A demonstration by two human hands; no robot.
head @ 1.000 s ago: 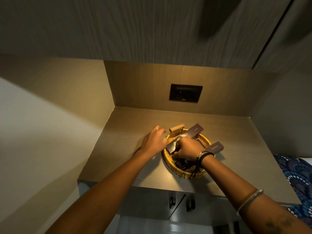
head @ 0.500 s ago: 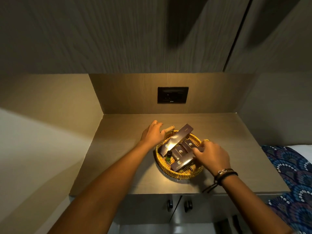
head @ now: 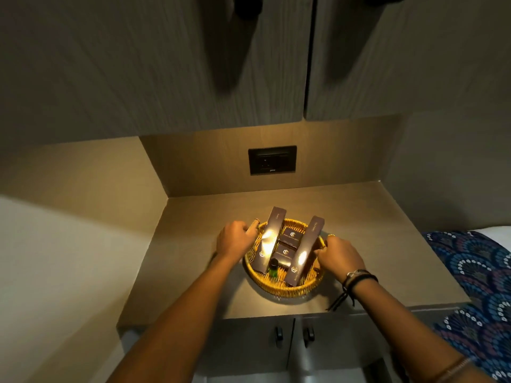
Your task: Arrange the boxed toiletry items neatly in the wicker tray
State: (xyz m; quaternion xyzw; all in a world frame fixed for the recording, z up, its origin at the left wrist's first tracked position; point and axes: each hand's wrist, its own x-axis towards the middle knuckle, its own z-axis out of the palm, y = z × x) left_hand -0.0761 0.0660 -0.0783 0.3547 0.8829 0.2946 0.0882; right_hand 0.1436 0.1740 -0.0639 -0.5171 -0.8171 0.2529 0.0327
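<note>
A round wicker tray [head: 279, 287] sits on the wooden counter. Two long dark boxes lie in it, the left long box [head: 269, 239] and the right long box [head: 305, 251], both sticking out over the far rim. Between them lie two small dark boxes, one farther [head: 291, 235] and one nearer [head: 282, 255]. A small green bottle [head: 273, 268] stands at the near left. My left hand [head: 235, 241] grips the tray's left handle. My right hand [head: 340, 255] holds the right handle, which it mostly hides.
The counter [head: 193, 258] is a niche with walls on the left and back. A black wall socket [head: 272, 160] is at the back. Cabinet doors hang overhead and below the counter's front edge. A patterned blue fabric [head: 475, 272] lies to the right.
The right hand let go of the boxes and moved to the tray's right handle. The long boxes now lie parallel, small boxes between them. The camera view tilted and shifted.
</note>
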